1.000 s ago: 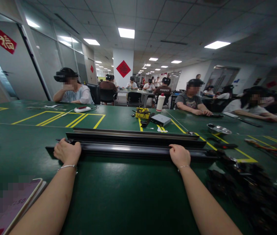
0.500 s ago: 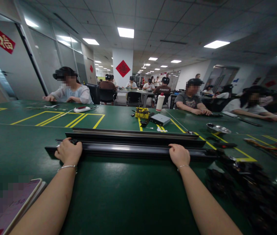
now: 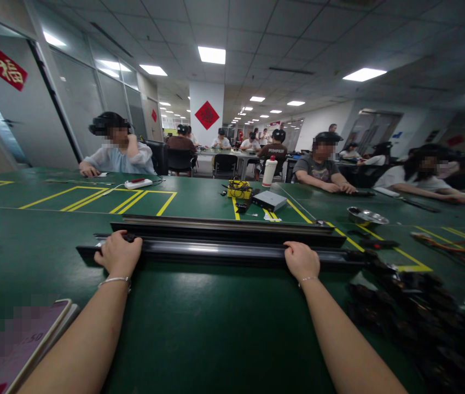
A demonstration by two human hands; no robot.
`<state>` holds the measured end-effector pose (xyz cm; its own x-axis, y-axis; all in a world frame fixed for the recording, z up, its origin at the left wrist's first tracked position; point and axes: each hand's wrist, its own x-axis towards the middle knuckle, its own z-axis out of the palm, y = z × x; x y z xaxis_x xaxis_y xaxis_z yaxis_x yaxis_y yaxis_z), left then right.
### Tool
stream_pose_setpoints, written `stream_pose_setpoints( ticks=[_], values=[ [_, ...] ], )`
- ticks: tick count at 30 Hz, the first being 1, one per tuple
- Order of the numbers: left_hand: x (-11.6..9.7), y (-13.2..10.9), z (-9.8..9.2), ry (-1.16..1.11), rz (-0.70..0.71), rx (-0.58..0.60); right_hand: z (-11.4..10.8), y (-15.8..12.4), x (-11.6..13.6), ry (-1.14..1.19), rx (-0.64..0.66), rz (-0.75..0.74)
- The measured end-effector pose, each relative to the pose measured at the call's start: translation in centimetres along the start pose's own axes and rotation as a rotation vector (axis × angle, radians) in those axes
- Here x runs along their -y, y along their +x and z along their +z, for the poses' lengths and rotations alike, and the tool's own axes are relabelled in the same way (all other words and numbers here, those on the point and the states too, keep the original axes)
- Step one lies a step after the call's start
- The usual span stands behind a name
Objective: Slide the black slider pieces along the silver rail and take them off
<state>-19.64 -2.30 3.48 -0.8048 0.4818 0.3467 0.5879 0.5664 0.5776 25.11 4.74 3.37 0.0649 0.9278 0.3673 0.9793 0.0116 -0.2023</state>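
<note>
A long, glossy black rail (image 3: pixel 211 250) lies crosswise on the green table in front of me. Near its left end, my left hand (image 3: pixel 118 256) is closed, its fingers around a small black part (image 3: pixel 129 237) on the rail; the hand hides much of this part. Further right, my right hand (image 3: pixel 303 261) grips the same rail, its fingertips over the far side and hidden. Just behind lies another dark, long rail (image 3: pixel 232 223), parallel to the first.
A heap of small black parts (image 3: pixel 417 323) covers the right side. Beyond are a metal bowl (image 3: pixel 367 216), a grey box (image 3: pixel 270 200), a yellow box (image 3: pixel 239 189) with cables and a white bottle (image 3: pixel 269 171). A phone (image 3: pixel 31 345) is at lower left. People sit across the table.
My left hand has shifted slightly right along the rail, the small black part with it. My right hand stays put. The person at the far left has raised one hand to the head.
</note>
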Motion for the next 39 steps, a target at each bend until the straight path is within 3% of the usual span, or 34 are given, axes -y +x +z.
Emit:
stream_pose_setpoints(
  ticks=[17, 32, 39],
  values=[
    [-0.02, -0.11, 0.63, -0.009, 0.042, -0.002, 0.27, 0.06, -0.15, 0.001, -0.013, -0.008],
    [-0.03, 0.17, 0.52, 0.050, 0.183, 0.006, -0.11, 0.01, 0.03, 0.005, 0.012, -0.001],
    [-0.50, -0.35, -0.05, 0.010, 0.144, 0.026, -0.35, -0.10, 0.21, 0.008, 0.015, -0.001]
  ],
)
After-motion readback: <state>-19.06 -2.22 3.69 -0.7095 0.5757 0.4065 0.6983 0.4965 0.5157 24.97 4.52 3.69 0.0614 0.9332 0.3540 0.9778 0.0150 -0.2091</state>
